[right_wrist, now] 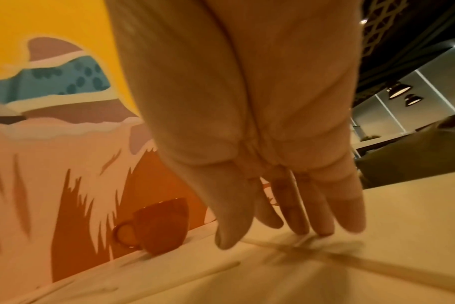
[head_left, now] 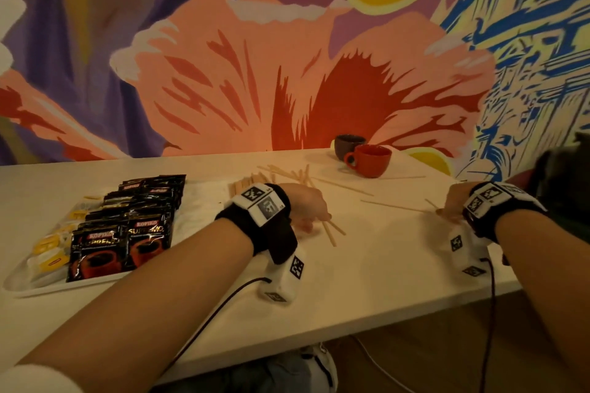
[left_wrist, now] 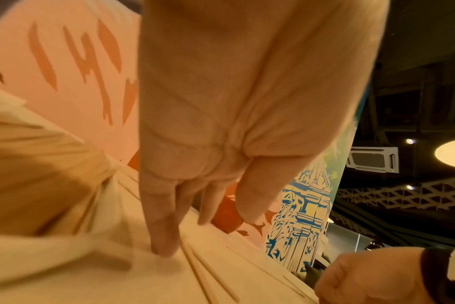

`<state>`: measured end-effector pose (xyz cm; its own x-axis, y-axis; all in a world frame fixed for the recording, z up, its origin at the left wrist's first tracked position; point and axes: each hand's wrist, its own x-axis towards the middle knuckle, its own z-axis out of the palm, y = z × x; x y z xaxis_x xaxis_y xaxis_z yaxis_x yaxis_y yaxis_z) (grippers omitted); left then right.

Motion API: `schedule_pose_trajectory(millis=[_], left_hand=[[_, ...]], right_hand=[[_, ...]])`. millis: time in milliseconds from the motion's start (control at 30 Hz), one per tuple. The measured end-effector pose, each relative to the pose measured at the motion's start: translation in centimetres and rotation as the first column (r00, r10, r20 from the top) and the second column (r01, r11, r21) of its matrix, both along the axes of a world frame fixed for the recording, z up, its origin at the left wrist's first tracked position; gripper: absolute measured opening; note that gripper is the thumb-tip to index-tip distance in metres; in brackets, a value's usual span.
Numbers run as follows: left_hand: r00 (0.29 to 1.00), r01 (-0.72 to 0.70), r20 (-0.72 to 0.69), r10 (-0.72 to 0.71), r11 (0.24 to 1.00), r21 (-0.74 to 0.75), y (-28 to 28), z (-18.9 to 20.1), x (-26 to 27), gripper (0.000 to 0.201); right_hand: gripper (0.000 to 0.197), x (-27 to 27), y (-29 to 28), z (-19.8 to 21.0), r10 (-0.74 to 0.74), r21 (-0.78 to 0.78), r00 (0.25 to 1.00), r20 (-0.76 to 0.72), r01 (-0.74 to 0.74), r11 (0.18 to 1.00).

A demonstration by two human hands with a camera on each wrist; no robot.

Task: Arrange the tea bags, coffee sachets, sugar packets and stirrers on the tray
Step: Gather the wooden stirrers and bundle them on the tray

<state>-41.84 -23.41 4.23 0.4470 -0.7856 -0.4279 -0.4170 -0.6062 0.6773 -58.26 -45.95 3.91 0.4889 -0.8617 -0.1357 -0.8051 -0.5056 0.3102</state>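
Note:
A white tray at the left holds rows of black coffee sachets and yellow tea bags. A bundle of wooden stirrers lies by the tray's right end, and loose stirrers are scattered on the white table. My left hand rests palm down on a few stirrers, its fingers straight and touching them. My right hand is near the table's right edge, with its straight fingertips on crossed stirrers.
A red cup and a dark cup stand at the back right by the painted wall. The table's front edge runs close under my wrists. Cables hang from both wrist cameras.

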Motion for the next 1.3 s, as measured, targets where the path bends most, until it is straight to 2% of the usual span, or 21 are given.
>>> schedule_pose_trajectory(millis=[100,167,267,367,433,467,567,633,700,767,833,867,900,933,1033,1100,1300], left_hand=[[0.996,-0.083,-0.04,0.08,0.994,-0.069,-1.8,-0.5,0.0,0.041],[0.986,-0.158,-0.061,0.153,0.983,-0.091,-2.7,-1.1,0.0,0.035],[0.961,-0.258,-0.139,0.24,0.958,-0.125,-3.8,-1.3,-0.3,0.015],[0.923,-0.333,-0.263,0.28,0.925,-0.183,-4.5,-2.0,0.1,0.022],[0.89,-0.379,-0.352,0.291,0.9,-0.213,-4.9,-2.3,0.3,0.012],[0.866,-0.411,-0.401,0.298,0.882,-0.232,-4.8,-2.2,0.3,0.014],[0.797,-0.503,-0.522,0.305,0.812,-0.295,-5.2,-2.9,1.2,0.043],[0.749,-0.571,-0.585,0.312,0.752,-0.33,-5.1,-3.2,1.8,0.044],[0.721,-0.59,-0.629,0.291,0.733,-0.338,-5.2,-3.6,2.6,0.046],[0.715,-0.582,-0.648,0.263,0.737,-0.343,-5.2,-4.0,3.0,0.05],[0.725,-0.576,-0.637,0.264,0.739,-0.349,-5.1,-4.1,3.5,0.05],[0.73,-0.572,-0.631,0.263,0.741,-0.352,-5.1,-4.2,3.6,0.049],[0.731,-0.57,-0.629,0.264,0.742,-0.352,-5.0,-4.2,3.7,0.049],[0.729,-0.572,-0.631,0.265,0.741,-0.35,-5.0,-4.1,3.7,0.047],[0.727,-0.579,-0.625,0.284,0.742,-0.337,-5.1,-4.1,3.8,0.041],[0.731,-0.576,-0.616,0.292,0.748,-0.33,-5.2,-4.1,3.9,0.039],[0.717,-0.599,-0.626,0.307,0.73,-0.328,-5.2,-4.2,3.9,0.035]], right_hand=[[0.032,1.9,0.5,0.3,0.061,0.055,0.998,-0.012,-0.061,0.997],[0.028,3.8,-1.1,-0.7,0.162,0.033,0.984,-0.068,-0.16,0.987],[0.021,7.4,-4.8,-3.0,0.269,0.02,0.961,-0.067,-0.268,0.963],[0.018,9.5,-0.9,-1.8,0.342,0.14,0.937,-0.073,-0.33,0.933],[0.018,10.3,2.7,-0.9,0.356,0.24,0.935,0.004,-0.346,0.907],[0.025,10.8,3.9,-0.6,0.367,0.307,0.929,0.037,-0.36,0.881],[0.038,11.9,4.9,-0.1,0.32,0.492,0.931,0.175,-0.365,0.791],[0.038,11.8,3.8,0.3,0.228,0.542,0.928,0.295,-0.359,0.76],[0.035,12.0,1.6,0.5,0.186,0.444,0.927,0.325,-0.323,0.835],[0.032,11.7,-1.7,0.2,0.206,0.267,0.933,0.294,-0.287,0.92],[0.039,12.3,-8.8,-2.0,0.225,0.098,0.958,0.181,-0.245,0.965],[0.047,12.9,-13.1,-3.6,0.215,0.047,0.972,0.098,-0.22,0.974],[0.051,13.2,-14.8,-4.2,0.2,0.014,0.98,0.018,-0.2,0.98],[0.05,13.2,-14.8,-3.9,0.195,0.018,0.98,-0.03,-0.194,0.981],[0.043,12.4,-8.4,-0.8,0.219,0.143,0.971,-0.096,-0.204,0.969],[0.046,12.5,-7.9,-0.6,0.243,0.187,0.959,-0.143,-0.215,0.959],[0.048,12.7,-6.4,-1.1,0.277,0.144,0.952,-0.131,-0.258,0.955]])
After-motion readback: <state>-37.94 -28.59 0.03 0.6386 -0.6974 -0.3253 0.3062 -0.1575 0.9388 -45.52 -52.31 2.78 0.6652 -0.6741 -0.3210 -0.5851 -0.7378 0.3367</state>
